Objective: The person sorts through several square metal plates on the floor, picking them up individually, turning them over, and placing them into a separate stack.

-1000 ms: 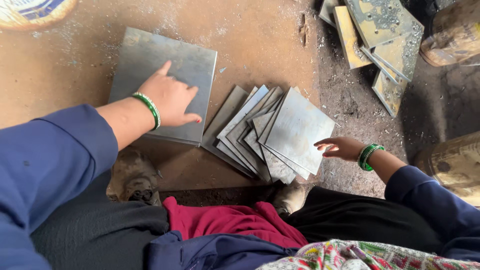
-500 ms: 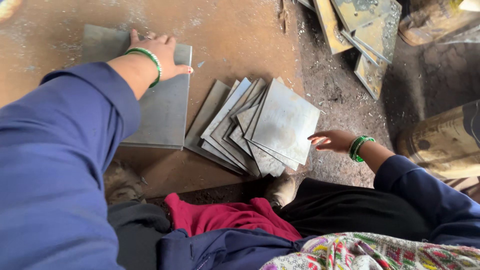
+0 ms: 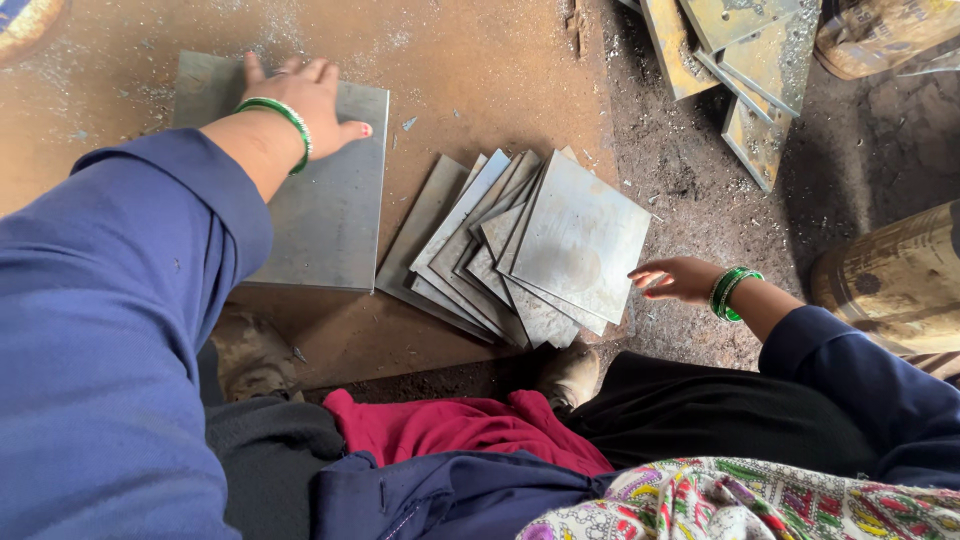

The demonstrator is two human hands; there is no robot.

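Grey flat steel plate, square, single (image 3: 320,210) is pressed under the left hand (image 3: 300,95), palm down, fingers spread over its far edge; nothing is gripped. Plate lies directly beneath and nearward of that hand, on rust-brown dusty sheet surface (image 3: 480,70). Fanned stack of thin grey square metal sheets (image 3: 530,250) is set just right of the plate, edges overlapping, top sheet dull w/ faint smudge. Right hand (image 3: 680,278) is held open, fingers loosely extended, just beside the stack's right corner; contact can't be confirmed. Stack is nearer the right hand; single plate nearer the left. Green bangles noted on both wrists. Rusty yellowish offcut plates (image 3: 740,60) lie well beyond the right hand.
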